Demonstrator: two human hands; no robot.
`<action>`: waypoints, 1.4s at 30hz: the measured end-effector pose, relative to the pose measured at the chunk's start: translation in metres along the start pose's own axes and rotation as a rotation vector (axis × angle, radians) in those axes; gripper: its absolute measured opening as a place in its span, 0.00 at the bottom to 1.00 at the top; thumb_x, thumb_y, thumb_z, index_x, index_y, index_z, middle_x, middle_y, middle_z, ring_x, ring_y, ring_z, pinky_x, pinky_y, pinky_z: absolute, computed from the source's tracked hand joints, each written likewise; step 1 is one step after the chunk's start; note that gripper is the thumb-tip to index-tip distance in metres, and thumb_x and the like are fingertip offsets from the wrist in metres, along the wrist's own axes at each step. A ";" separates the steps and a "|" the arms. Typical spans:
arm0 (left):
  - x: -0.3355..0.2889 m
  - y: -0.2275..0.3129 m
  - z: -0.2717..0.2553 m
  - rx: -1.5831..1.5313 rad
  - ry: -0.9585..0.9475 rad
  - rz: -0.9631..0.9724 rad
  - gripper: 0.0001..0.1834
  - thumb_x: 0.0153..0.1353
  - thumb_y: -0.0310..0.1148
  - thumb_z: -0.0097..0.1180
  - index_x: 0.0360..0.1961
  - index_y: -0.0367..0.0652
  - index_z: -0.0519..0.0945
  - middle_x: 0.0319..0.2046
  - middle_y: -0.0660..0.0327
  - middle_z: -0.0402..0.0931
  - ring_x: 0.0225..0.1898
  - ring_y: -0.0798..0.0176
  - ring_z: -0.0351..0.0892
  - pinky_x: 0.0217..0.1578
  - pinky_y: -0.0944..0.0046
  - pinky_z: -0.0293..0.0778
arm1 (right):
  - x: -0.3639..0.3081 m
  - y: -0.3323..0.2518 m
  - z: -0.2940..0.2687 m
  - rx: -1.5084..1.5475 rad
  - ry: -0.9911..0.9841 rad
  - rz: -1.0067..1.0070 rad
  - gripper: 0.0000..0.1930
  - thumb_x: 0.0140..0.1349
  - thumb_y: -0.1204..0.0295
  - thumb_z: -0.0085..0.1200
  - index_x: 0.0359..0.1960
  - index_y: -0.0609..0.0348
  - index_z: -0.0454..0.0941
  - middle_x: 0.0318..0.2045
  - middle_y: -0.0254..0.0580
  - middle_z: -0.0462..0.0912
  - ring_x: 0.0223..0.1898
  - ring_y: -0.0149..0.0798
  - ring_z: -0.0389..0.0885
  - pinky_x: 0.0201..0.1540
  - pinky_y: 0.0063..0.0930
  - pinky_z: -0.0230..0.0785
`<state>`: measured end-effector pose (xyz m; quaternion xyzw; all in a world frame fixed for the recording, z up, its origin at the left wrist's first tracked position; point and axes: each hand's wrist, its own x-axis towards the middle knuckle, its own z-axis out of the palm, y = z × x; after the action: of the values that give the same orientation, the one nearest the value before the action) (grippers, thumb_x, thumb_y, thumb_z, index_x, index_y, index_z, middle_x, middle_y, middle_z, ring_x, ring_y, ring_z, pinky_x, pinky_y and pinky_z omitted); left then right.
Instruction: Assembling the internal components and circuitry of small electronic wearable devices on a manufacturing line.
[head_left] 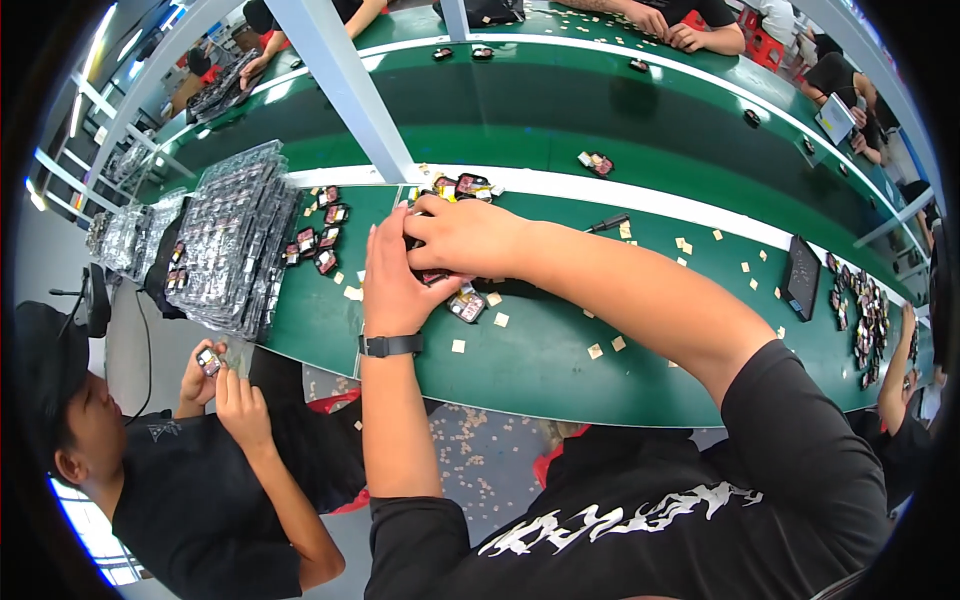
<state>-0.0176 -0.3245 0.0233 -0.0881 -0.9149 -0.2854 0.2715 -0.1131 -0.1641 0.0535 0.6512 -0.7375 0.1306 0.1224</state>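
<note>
My left hand (395,275), with a dark band on its wrist, stands on the green workbench (480,385). Its fingers are stretched upward and its thumb reaches to the right. Against it presses my right hand (462,240), palm down with curled fingers. Between the two hands are small black devices (430,276), mostly hidden by my fingers. Another black device with a reddish and silver face (467,304) lies just below my right hand. Beyond my fingers rests a cluster of similar devices (470,187) with yellow and white parts.
Stacked clear plastic trays (230,235) stand at the left. Loose devices (327,238) and pale square chips (595,351) are scattered over the bench, with a black screwdriver-like tool (608,223) and a black tray (800,278). A co-worker (190,470) sits at left holding a device. Behind runs a green conveyor (530,110).
</note>
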 end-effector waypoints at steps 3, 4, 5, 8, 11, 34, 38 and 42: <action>0.001 -0.003 0.000 0.052 -0.009 0.016 0.59 0.37 0.41 0.83 0.71 0.40 0.64 0.61 0.51 0.74 0.61 0.45 0.74 0.68 0.46 0.65 | 0.001 0.004 -0.008 0.037 -0.065 0.028 0.20 0.51 0.73 0.63 0.49 0.48 0.82 0.55 0.42 0.76 0.60 0.51 0.74 0.55 0.38 0.81; -0.001 -0.004 0.002 0.089 -0.020 0.003 0.58 0.38 0.43 0.82 0.71 0.41 0.65 0.61 0.51 0.75 0.61 0.45 0.74 0.70 0.44 0.61 | 0.000 0.002 -0.012 0.081 -0.091 0.038 0.21 0.50 0.74 0.64 0.50 0.49 0.82 0.57 0.42 0.76 0.61 0.51 0.73 0.57 0.38 0.79; -0.001 -0.003 0.002 0.086 -0.026 0.011 0.58 0.38 0.43 0.82 0.71 0.41 0.65 0.61 0.51 0.75 0.61 0.45 0.74 0.70 0.44 0.61 | -0.002 0.000 -0.018 0.079 -0.088 0.047 0.21 0.50 0.74 0.64 0.50 0.49 0.82 0.57 0.42 0.76 0.61 0.51 0.73 0.57 0.38 0.79; -0.002 0.000 0.002 0.063 -0.039 -0.020 0.56 0.38 0.50 0.82 0.69 0.43 0.68 0.63 0.54 0.74 0.64 0.47 0.73 0.72 0.37 0.55 | -0.014 -0.003 -0.033 0.235 -0.147 0.115 0.22 0.53 0.75 0.64 0.52 0.51 0.83 0.60 0.43 0.75 0.64 0.51 0.72 0.60 0.40 0.76; -0.002 -0.003 0.007 0.121 -0.060 0.021 0.54 0.40 0.49 0.81 0.69 0.45 0.69 0.61 0.54 0.75 0.64 0.47 0.73 0.71 0.34 0.55 | -0.040 0.000 -0.044 0.346 -0.108 0.116 0.21 0.56 0.76 0.63 0.54 0.53 0.82 0.62 0.47 0.75 0.65 0.53 0.72 0.63 0.41 0.73; 0.006 0.075 0.004 0.585 -0.018 0.283 0.31 0.54 0.49 0.68 0.57 0.47 0.81 0.64 0.53 0.71 0.67 0.43 0.65 0.70 0.35 0.51 | -0.235 -0.009 -0.073 0.356 0.300 0.750 0.09 0.64 0.78 0.54 0.45 0.58 0.80 0.42 0.46 0.79 0.49 0.51 0.80 0.52 0.42 0.73; 0.050 0.111 0.038 0.274 -0.051 0.311 0.19 0.59 0.33 0.67 0.51 0.38 0.82 0.55 0.49 0.78 0.54 0.43 0.78 0.55 0.50 0.73 | -0.266 -0.032 -0.098 0.544 0.445 0.907 0.10 0.64 0.79 0.53 0.46 0.60 0.78 0.42 0.50 0.79 0.48 0.55 0.80 0.51 0.43 0.73; 0.109 0.125 0.094 0.277 -0.319 0.250 0.23 0.61 0.39 0.64 0.55 0.40 0.81 0.57 0.45 0.77 0.57 0.39 0.78 0.58 0.48 0.74 | -0.301 -0.055 -0.097 0.272 0.379 0.974 0.13 0.61 0.80 0.53 0.48 0.60 0.79 0.41 0.52 0.79 0.45 0.57 0.81 0.48 0.46 0.74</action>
<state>-0.1113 -0.1679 0.0778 -0.2065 -0.9586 -0.1041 0.1662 -0.0204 0.1433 0.0405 0.2091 -0.8955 0.3817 0.0932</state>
